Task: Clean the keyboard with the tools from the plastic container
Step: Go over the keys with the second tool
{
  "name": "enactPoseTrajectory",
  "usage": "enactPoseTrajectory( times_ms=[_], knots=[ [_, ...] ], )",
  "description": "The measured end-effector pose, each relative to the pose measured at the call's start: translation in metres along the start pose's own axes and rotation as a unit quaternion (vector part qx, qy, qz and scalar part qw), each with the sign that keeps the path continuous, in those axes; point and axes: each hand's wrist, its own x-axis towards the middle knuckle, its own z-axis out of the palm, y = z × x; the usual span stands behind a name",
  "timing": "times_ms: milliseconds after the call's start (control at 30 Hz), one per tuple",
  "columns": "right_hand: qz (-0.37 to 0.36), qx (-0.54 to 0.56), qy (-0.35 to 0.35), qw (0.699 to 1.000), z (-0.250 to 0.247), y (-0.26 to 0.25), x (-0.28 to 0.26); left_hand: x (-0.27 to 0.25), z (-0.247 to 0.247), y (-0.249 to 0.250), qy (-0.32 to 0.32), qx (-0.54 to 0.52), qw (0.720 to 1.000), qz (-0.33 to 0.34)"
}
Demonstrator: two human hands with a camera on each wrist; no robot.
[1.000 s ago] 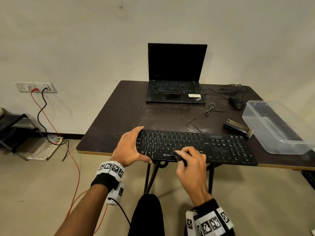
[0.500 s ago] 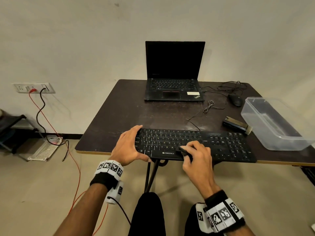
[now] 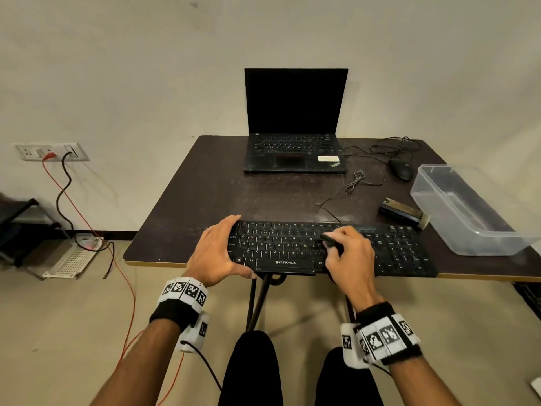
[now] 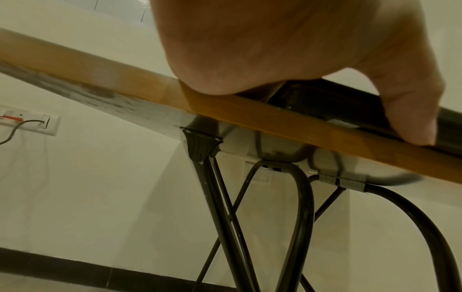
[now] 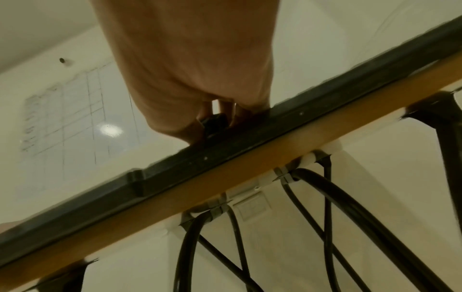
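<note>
A black keyboard [image 3: 281,244] lies along the front edge of the dark table [image 3: 205,200]. My left hand [image 3: 216,250] grips its left end, thumb on the front edge and fingers over the back edge. My right hand [image 3: 348,256] pinches a small black tool [image 3: 329,240] and holds it on the middle keys. The left wrist view shows my left hand [image 4: 275,49] with its thumb against the keyboard [image 4: 325,102]. The right wrist view shows my right hand [image 5: 195,59] with its fingers round the tool [image 5: 215,122] above the keyboard [image 5: 250,144].
A clear plastic container [image 3: 465,212] stands at the table's right edge, with a brush [image 3: 404,213] lying beside it behind the keyboard. An open laptop [image 3: 295,127], a mouse [image 3: 400,169] and loose cables sit at the back. Black table legs stand below the front edge.
My right hand has moved the tool to the right and up from the keyboard's front row to its middle rows. My left hand keeps its hold on the left end.
</note>
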Motion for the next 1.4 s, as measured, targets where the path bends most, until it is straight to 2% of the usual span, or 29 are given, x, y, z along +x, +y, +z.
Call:
enactPoseTrajectory(
  times_ms=[133,267,433,567,600,733,800,867,933,1100,1167,1267,1333,1400],
  knots=[
    [-0.101,0.007,-0.092,0.991,0.009,-0.021,-0.008,0.000,0.000,-0.002,0.001,-0.005,1.000,0.000],
    [-0.027,0.020,-0.031,0.999,0.011,-0.003,0.014,0.000,0.001,-0.002,0.001,0.002,1.000,0.001],
    [-0.100,0.018,-0.104,0.989,0.016,-0.020,0.001,0.002,0.002,-0.005,0.002,0.008,1.000,0.002],
    [-0.032,-0.006,-0.038,0.999,0.011,-0.005,0.027,0.003,0.002,-0.007,0.001,0.014,1.000,0.006],
    [-0.027,-0.011,-0.039,0.999,0.013,-0.008,0.030,0.002,0.002,-0.007,0.001,0.014,1.000,0.007],
    [-0.091,-0.004,-0.111,0.990,0.019,-0.024,0.019,0.002,0.002,-0.008,0.004,0.012,1.000,0.013],
    [-0.061,0.012,-0.096,0.993,0.014,-0.021,0.024,0.002,0.003,-0.008,0.007,0.013,1.000,0.014],
    [-0.022,0.001,-0.047,0.999,0.013,-0.014,0.037,0.002,0.003,-0.007,0.005,0.016,1.000,0.013],
    [-0.003,-0.013,-0.041,0.999,0.015,-0.018,0.047,0.002,0.003,-0.007,0.004,0.013,1.000,0.011],
    [-0.083,-0.013,-0.154,0.985,0.029,-0.045,0.040,0.002,0.002,-0.006,0.006,0.015,1.000,0.013],
    [-0.051,0.002,-0.144,0.988,0.027,-0.041,0.042,0.002,0.003,-0.009,0.005,0.014,1.000,0.011],
    [0.007,-0.030,-0.074,0.997,0.025,-0.029,0.053,0.003,0.005,-0.010,0.005,0.022,1.000,0.017],
    [-0.003,-0.041,-0.070,0.997,0.027,-0.032,0.051,0.004,0.005,-0.011,0.009,0.019,1.000,0.021],
    [-0.027,-0.018,-0.097,0.995,0.026,-0.034,0.041,0.004,0.005,-0.010,0.015,0.018,1.000,0.020]
  ],
)
